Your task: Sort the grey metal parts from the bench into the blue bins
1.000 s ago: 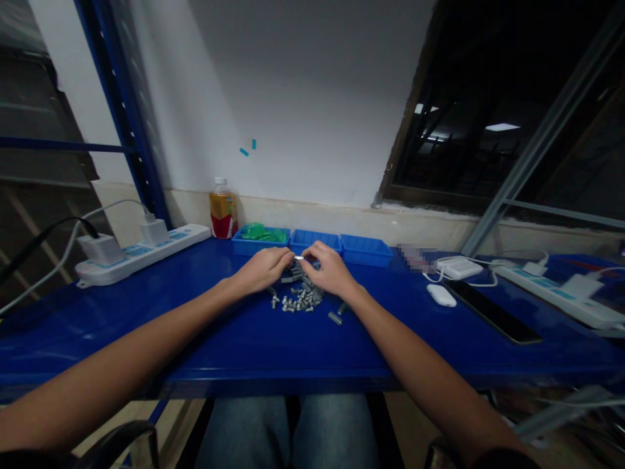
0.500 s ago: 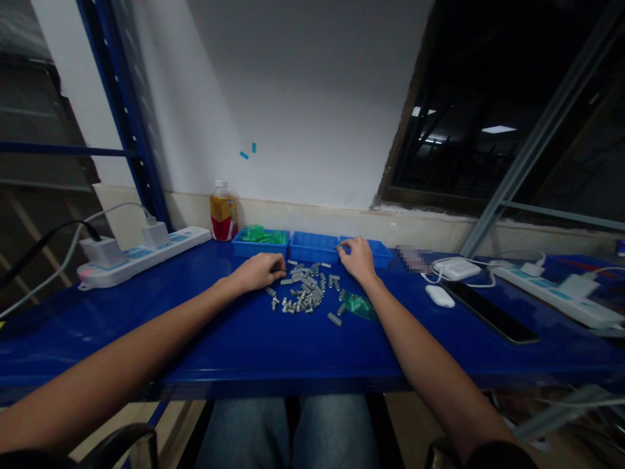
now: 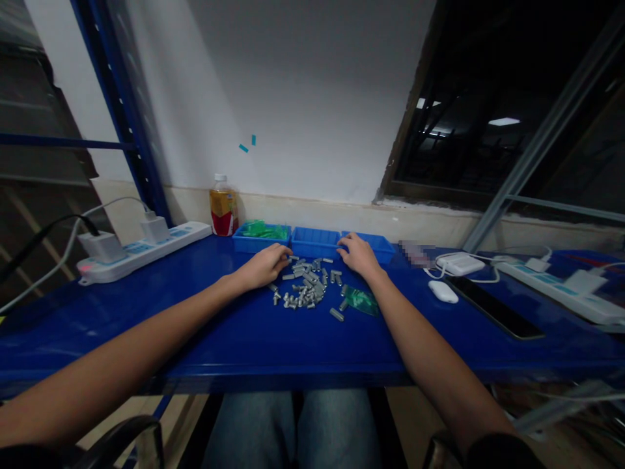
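Blue sheet metal forms the worktable [image 3: 234,339], which is set against a white wall beside a dark window. Near its far edge a loose pile of small grey metal parts [image 3: 306,286] is spread, short cylinders and screw-like pieces, and behind it three shallow blue trays are lined up: the left tray [image 3: 260,238] is filled with green pieces, the middle tray [image 3: 315,241] and the right tray [image 3: 374,244] seem to hold little that can be seen.

The left hand [image 3: 263,266] is laid on the table at the left edge of the pile, fingers loosely curled and touching the nearest parts; whether one is pinched cannot be told. The right hand [image 3: 359,254] is placed at the near rim where the middle and right trays meet, fingers bent downward (nothing can be seen between them, so its grip cannot be told either). A small green bag [image 3: 360,301] lies just beside the right wrist.

A sorting step is judged to be in hand: a part is being delivered at the trays while another is being picked. A clean pinch on one single piece would be called for next.

On the bottle [image 3: 223,213] a yellow and red label is seen, but no writing can be read; the power strip [image 3: 141,251] markings are also too small.
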{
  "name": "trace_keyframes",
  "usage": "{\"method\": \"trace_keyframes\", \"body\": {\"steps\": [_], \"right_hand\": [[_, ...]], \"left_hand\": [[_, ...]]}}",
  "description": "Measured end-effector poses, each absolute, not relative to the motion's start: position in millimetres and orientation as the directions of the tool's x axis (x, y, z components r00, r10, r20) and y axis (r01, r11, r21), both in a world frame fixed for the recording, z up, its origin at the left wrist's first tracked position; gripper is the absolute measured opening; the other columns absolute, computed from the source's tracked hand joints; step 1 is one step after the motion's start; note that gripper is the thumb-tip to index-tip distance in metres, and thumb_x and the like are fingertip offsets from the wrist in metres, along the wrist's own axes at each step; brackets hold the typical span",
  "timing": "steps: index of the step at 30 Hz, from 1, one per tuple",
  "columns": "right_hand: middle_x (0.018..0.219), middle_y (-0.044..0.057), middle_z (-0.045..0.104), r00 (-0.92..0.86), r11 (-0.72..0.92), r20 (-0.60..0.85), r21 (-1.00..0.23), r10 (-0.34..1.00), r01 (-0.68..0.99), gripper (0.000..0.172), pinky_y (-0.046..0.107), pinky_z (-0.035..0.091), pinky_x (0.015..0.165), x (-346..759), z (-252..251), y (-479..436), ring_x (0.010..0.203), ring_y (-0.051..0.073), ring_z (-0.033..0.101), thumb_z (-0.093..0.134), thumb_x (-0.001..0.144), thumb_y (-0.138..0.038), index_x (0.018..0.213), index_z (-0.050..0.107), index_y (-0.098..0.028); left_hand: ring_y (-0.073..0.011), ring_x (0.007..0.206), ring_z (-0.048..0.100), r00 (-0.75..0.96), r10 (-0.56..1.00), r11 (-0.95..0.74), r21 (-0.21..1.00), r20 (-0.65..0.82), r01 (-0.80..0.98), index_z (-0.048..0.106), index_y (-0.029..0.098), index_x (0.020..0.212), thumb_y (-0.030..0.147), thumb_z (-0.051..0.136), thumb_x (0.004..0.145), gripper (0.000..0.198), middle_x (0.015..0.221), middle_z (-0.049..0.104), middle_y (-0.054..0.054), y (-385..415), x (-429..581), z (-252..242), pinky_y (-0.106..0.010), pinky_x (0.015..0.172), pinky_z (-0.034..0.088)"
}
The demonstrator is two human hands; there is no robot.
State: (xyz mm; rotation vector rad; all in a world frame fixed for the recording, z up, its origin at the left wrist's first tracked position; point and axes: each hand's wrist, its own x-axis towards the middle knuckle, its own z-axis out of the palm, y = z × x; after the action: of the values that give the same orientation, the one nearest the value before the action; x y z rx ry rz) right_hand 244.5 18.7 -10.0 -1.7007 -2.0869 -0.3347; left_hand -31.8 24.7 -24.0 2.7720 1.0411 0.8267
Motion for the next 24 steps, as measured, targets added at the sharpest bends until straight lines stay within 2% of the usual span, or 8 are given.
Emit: {"method": "trace_keyframes", "body": {"steps": [6, 11, 14, 17, 20, 24], "right_hand": [[0.107, 0.008, 0.057, -0.171, 0.256, 0.475, -0.12, 0.863, 0.959, 0.021, 0.029, 0.041, 0.088, 249, -15, 25, 0.098, 0.019, 0.055, 0.053, 0.086, -0.027, 0.102, 0.065, -0.02], [0.102, 0.01, 0.058, -0.157, 0.328, 0.626, -0.168, 0.764, 0.93, 0.025, 0.035, 0.04, 0.089, 233, -8, 15, 0.1, 0.023, 0.053, 0.055, 0.083, -0.031, 0.103, 0.064, -0.018], [0.096, 0.007, 0.06, -0.267, 0.509, 0.66, -0.203, 0.702, 0.837, 0.023, 0.033, 0.041, 0.086, 209, 0, 0, 0.094, 0.02, 0.055, 0.052, 0.085, -0.03, 0.103, 0.062, -0.018], [0.093, 0.005, 0.062, -0.436, 0.659, 0.615, -0.187, 0.657, 0.729, 0.024, 0.031, 0.042, 0.082, 183, 1, -14, 0.089, 0.018, 0.056, 0.055, 0.084, -0.029, 0.105, 0.059, -0.019], [0.092, 0.006, 0.062, -0.505, 0.71, 0.598, -0.16, 0.622, 0.686, 0.019, 0.03, 0.041, 0.081, 168, -5, -20, 0.09, 0.018, 0.055, 0.055, 0.084, -0.025, 0.101, 0.059, -0.016], [0.09, 0.006, 0.062, -0.481, 0.706, 0.615, -0.182, 0.625, 0.684, 0.015, 0.029, 0.041, 0.08, 165, -9, -20, 0.089, 0.017, 0.055, 0.05, 0.088, -0.026, 0.093, 0.059, -0.016]], "left_hand": [[-0.0208, 0.094, 0.054, 0.646, 0.604, -0.79, 0.247, 0.466, 0.561, 0.058, 0.015, 0.102, 0.023, 0.036, 0.09, 0.026, 0.096, 0.057, -0.009, 20, -28, -22, -0.036, 0.086, 0.045], [-0.0206, 0.094, 0.055, 0.643, 0.596, -0.797, 0.258, 0.48, 0.546, 0.06, 0.015, 0.102, 0.023, 0.037, 0.089, 0.028, 0.097, 0.058, -0.01, 21, -27, -22, -0.035, 0.086, 0.045], [-0.0186, 0.083, 0.059, 0.584, 0.658, -0.753, 0.395, 0.476, 0.526, 0.055, 0.013, 0.109, 0.025, 0.038, 0.089, 0.028, 0.092, 0.061, -0.009, 17, -24, -19, -0.033, 0.077, 0.048], [-0.0159, 0.07, 0.06, 0.511, 0.726, -0.685, 0.553, 0.461, 0.474, 0.046, 0.013, 0.117, 0.029, 0.039, 0.089, 0.033, 0.083, 0.062, -0.006, 10, -19, -15, -0.03, 0.066, 0.048], [-0.0154, 0.068, 0.06, 0.495, 0.719, -0.691, 0.575, 0.488, 0.437, 0.044, 0.013, 0.117, 0.031, 0.04, 0.09, 0.033, 0.076, 0.061, -0.004, 4, -15, -12, -0.029, 0.065, 0.047], [-0.0149, 0.068, 0.06, 0.485, 0.717, -0.693, 0.583, 0.5, 0.424, 0.045, 0.013, 0.114, 0.031, 0.038, 0.091, 0.03, 0.076, 0.06, -0.004, -1, -14, -9, -0.029, 0.065, 0.048]]}}
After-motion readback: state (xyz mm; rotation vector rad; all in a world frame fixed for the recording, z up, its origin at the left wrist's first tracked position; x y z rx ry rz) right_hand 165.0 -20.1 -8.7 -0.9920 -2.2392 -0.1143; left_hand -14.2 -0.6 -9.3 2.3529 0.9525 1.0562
